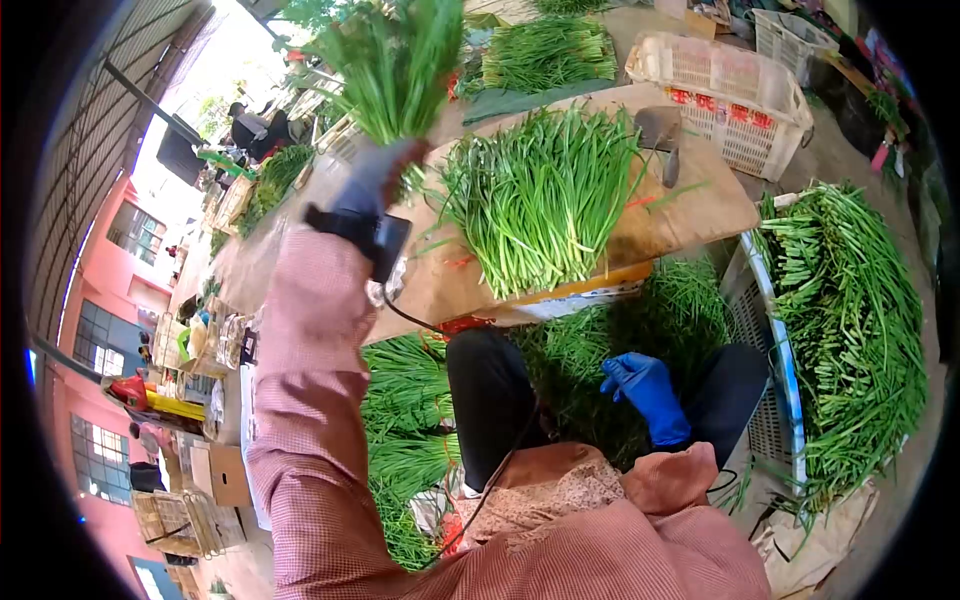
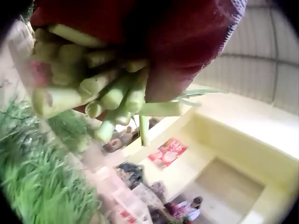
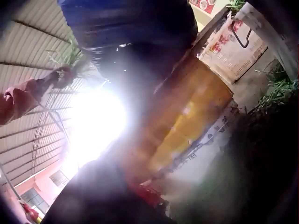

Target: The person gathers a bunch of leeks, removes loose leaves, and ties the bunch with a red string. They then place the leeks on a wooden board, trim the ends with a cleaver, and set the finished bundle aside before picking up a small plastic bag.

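Note:
My left hand (image 1: 378, 182), in a dark glove, is raised past the left side of the board (image 1: 715, 205). It grips a bunch of garlic chives (image 1: 400, 75) by the stems, leaves upward and blurred. In the left wrist view the pale cut stem ends (image 2: 112, 95) stick out below the dark red glove (image 2: 182, 46). A spread pile of chives (image 1: 545, 195) lies on the board, stems toward me. My right hand (image 1: 650, 395), in a blue glove, hangs between my knees with fingers loosely bent and nothing visible in it.
Right of my knee stands a crate heaped with chives (image 1: 845, 330). More chives lie on the floor by my left leg (image 1: 405, 390). A dark metal blade (image 1: 660, 135) rests at the board's far edge, before a white plastic crate (image 1: 720, 95). Several people are farther back.

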Available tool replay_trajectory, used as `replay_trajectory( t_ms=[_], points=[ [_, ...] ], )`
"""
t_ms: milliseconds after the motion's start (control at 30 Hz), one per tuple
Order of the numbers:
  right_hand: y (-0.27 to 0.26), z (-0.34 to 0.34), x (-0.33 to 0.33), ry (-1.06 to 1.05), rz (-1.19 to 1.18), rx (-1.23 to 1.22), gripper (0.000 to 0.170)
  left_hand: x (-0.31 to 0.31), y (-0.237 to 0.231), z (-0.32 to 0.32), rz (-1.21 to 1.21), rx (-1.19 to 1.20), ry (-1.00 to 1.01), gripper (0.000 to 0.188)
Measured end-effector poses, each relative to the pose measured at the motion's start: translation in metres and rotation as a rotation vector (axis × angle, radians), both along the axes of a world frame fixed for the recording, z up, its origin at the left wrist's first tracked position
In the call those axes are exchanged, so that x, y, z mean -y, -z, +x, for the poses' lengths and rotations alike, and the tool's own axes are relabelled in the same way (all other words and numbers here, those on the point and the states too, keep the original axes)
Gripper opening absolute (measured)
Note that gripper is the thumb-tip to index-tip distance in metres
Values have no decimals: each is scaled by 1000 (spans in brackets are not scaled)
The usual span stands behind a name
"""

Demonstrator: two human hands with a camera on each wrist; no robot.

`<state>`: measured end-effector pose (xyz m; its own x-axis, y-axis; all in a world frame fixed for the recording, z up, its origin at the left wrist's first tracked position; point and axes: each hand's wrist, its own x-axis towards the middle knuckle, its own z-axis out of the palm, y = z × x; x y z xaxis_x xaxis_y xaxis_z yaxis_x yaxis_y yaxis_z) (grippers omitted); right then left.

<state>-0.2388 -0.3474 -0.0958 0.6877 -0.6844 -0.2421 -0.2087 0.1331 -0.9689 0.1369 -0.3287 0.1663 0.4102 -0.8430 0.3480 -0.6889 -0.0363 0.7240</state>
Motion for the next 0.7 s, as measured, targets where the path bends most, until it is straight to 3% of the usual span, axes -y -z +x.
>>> replay_trajectory(
  t_ms=[33,67,133,200,267,333,400,433,467,533,567,667,700],
  points=[
    [2,0,1,4,17,19,23,13,19,-14,462,-165,-341,30],
    [3,1,1,9,35,38,22,12,32,-61,371,161,-297,33],
    [4,1,-1,28,54,71,22,16,143,-10,504,147,-47,48],
    [3,2,3,57,69,102,22,19,209,3,428,97,-188,57],
    [3,2,3,57,70,74,22,15,143,-45,560,-202,-194,65],
    [6,9,2,41,44,92,22,14,153,-36,505,-179,-228,57],
    [2,16,6,39,0,114,22,16,159,-42,263,-469,-131,61],
    [-4,17,7,25,13,88,22,17,132,-57,553,-182,-289,64],
    [-7,16,7,11,28,58,23,15,118,-70,552,-186,-286,64],
    [-2,18,7,41,46,99,22,9,105,-85,508,-519,-91,79],
    [-1,18,7,69,65,147,22,7,103,-82,665,-505,-233,94],
    [-6,18,15,42,79,114,21,-2,107,-96,485,-646,-165,99],
    [-9,19,17,40,75,107,21,-5,98,-97,585,-712,-81,92]
  ],
)
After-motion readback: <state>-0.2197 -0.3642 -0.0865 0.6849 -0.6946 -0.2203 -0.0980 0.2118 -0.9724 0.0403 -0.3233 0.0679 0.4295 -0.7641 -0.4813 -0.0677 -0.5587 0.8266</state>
